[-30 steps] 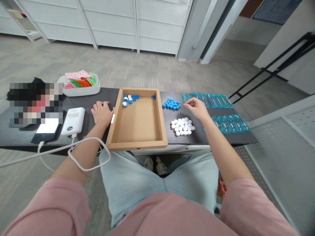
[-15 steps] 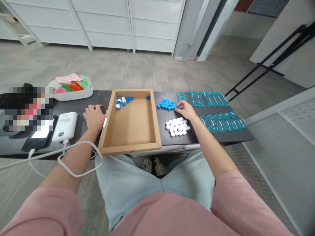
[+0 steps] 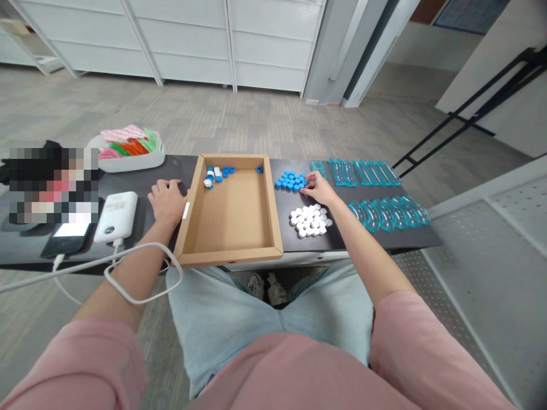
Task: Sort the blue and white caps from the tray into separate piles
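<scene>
My right hand (image 3: pixel 319 189) rests on the black table (image 3: pixel 171 165) with curled fingertips touching the right edge of a cluster of blue hexagon pieces (image 3: pixel 289 180); whether it grips one is hidden. Just below the hand lies a cluster of white hexagon pieces (image 3: pixel 309 220). My left hand (image 3: pixel 166 199) lies flat, fingers spread, beside the left wall of a shallow cardboard tray (image 3: pixel 185 225). A few blue and white pieces (image 3: pixel 216 172) sit in the tray's far left corner, and one blue piece (image 3: pixel 258 168) near its far right corner.
Two rows of clear teal curved and straight parts (image 3: pixel 376 191) lie at the right. A white power bank (image 3: pixel 117 209), a phone (image 3: pixel 65 238) and a white cable (image 3: pixel 128 267) are on the left. A white bin of coloured strips (image 3: pixel 128 149) stands at the far left.
My right hand moved left from the teal parts to the edge of the blue hexagon cluster. My left hand stayed beside the tray. The camera view shifted slightly.
</scene>
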{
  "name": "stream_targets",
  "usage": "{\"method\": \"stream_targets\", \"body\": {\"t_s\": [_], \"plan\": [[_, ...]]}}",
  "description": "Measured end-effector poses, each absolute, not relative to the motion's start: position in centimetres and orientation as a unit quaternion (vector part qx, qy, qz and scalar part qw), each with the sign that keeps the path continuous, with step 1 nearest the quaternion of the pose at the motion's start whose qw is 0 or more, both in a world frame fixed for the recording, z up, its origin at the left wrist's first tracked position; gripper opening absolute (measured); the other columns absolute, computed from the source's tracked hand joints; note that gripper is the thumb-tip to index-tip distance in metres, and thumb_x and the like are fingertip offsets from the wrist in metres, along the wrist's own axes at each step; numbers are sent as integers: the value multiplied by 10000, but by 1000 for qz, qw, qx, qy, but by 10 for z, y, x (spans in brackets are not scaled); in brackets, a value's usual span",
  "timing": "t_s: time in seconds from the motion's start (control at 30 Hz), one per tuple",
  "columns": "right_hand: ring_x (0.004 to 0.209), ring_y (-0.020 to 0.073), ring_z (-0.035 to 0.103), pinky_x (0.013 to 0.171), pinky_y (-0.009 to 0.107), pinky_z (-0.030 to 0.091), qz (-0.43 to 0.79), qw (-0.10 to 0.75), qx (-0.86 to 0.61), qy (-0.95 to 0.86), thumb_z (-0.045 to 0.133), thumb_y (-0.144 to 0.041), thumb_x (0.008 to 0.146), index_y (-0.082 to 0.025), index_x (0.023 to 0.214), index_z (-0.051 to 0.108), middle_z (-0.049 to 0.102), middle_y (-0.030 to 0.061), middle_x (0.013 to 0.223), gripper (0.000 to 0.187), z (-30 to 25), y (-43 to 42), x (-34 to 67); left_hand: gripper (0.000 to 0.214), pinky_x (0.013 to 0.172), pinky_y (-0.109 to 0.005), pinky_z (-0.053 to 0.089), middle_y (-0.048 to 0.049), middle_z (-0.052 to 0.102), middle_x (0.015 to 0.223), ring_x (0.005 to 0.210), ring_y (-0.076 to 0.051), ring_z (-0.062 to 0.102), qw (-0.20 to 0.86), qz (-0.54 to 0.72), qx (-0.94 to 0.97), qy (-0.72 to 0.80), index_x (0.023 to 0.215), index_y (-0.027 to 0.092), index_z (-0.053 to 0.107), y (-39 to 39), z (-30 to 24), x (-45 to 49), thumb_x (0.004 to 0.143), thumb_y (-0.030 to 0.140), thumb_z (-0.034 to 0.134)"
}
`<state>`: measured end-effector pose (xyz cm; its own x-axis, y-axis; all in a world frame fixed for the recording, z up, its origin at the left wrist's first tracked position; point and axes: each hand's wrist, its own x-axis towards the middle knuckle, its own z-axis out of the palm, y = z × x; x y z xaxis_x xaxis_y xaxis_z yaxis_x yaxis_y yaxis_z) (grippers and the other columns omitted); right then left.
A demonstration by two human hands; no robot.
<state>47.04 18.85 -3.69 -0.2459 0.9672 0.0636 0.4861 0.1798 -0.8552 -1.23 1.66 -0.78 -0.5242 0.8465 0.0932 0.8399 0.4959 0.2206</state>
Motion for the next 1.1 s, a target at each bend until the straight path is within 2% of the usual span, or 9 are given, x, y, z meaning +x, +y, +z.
{"method": "stream_targets", "body": {"t_s": [0.13,0.3,0.4,0.5,0.6,0.67,0.87,0.97,1.1], "plan": [[906,234,792,974,493,716,373,318,-528,-694,965,-287,681,-285,1113,541,731,63,1219,605,-38,195,462,647,1255,-636,432,-328,578,1660,1503,-500,526,11,123,490,863,1632,98,658,17,-8,-12,1102,435,504],[841,204,745,926,486,706,350,320,-530,-703,898,-260,707,-273,1146,554,708,84,1282,558,-36,195,461,619,1250,-646,446,-312,609,1646,1491,-509,547,-2,144,486,862,1606,161,690,19,-14,-14,1078,437,522],[836,203,689,965,494,673,275,343,-532,-724,842,-233,751,-262,1152,595,712,95,1294,473,-29,192,457,617,1249,-630,448,-300,614,1639,1487,-505,552,-6,144,485,862,1606,173,693,19,-17,-15,1078,449,534],[836,213,633,971,459,623,220,352,-496,-763,777,-252,870,-253,1167,653,732,81,1205,322,-15,188,433,616,1241,-621,452,-306,616,1634,1486,-510,555,-9,137,486,863,1608,166,690,19,-16,-14,1083,457,549],[884,228,639,965,414,588,220,298,-407,-835,715,-269,972,-240,1186,713,741,73,1165,216,1,180,380,619,1238,-622,451,-315,613,1645,1494,-507,556,-5,134,488,862,1611,153,685,18,-14,-12,1089,441,523],[955,238,674,1007,403,577,219,239,-341,-883,693,-257,1007,-228,1206,744,740,85,1228,207,10,174,333,620,1240,-619,448,-318,611,1650,1500,-501,559,-3,133,488,863,1607,145,688,18,-12,-11,1088,430,507],[1266,315,747,1076,405,585,175,64,-324,-928,744,-247,1054,-218,1416,716,687,143,1495,364,22,167,213,602,1242,-595,447,-300,623,1649,1506,-483,562,-2,134,484,864,1597,165,699,17,-9,-7,1087,422,510],[1261,353,756,1015,431,603,156,7,-351,-923,753,-306,1081,-228,1426,696,686,166,1519,358,21,166,187,604,1244,-593,446,-300,626,1647,1509,-481,559,3,137,484,864,1605,158,697,16,-7,-5,1082,407,526],[1186,328,761,996,406,595,134,8,-325,-936,758,-238,1046,-222,1289,695,760,150,1394,251,20,159,181,609,1238,-613,448,-315,621,1642,1493,-492,571,1,142,487,862,1605,138,693,15,-6,-4,1085,408,527]]}}
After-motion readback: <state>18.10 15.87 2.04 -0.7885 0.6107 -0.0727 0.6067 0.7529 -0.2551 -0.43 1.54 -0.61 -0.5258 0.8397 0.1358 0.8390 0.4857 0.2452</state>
